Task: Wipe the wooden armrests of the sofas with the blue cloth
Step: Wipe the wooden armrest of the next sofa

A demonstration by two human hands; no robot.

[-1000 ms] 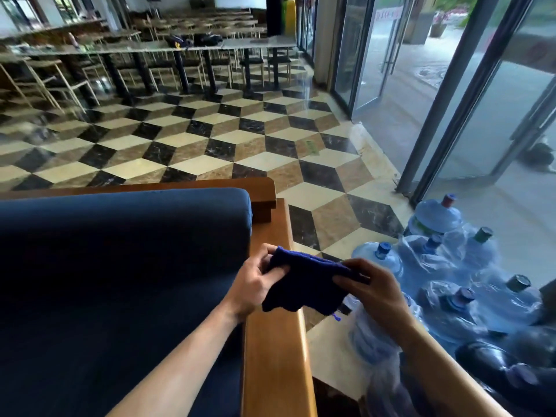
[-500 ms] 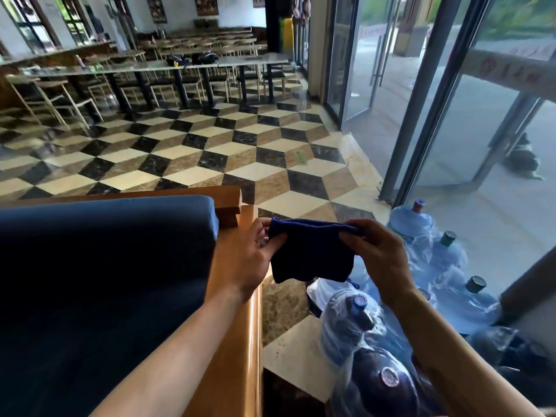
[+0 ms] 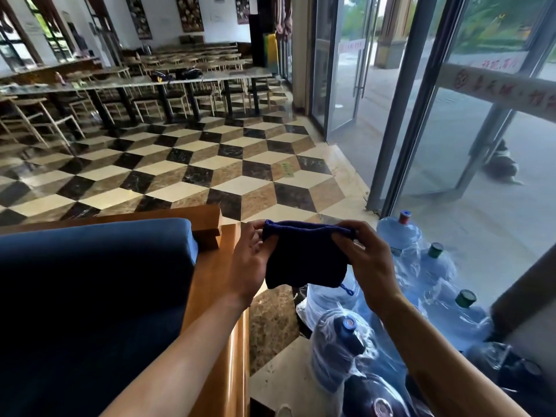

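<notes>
Both hands' grips, left hand (image 3: 252,263) and right hand (image 3: 365,260), pinch the blue cloth (image 3: 304,257) above the wooden armrest (image 3: 210,284), checkered floor (image 3: 192,173) beyond.

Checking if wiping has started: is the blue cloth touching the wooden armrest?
Apart. The head view shows the blue cloth held up between both hands, right of the wooden armrest.

Tiled floor (image 3: 186,179) in a cube pattern, long tables (image 3: 180,79) with chairs behind, glass doors (image 3: 346,70) at right, daylight outside; water jugs (image 3: 400,233), possibly plastic-wrapped.
</notes>
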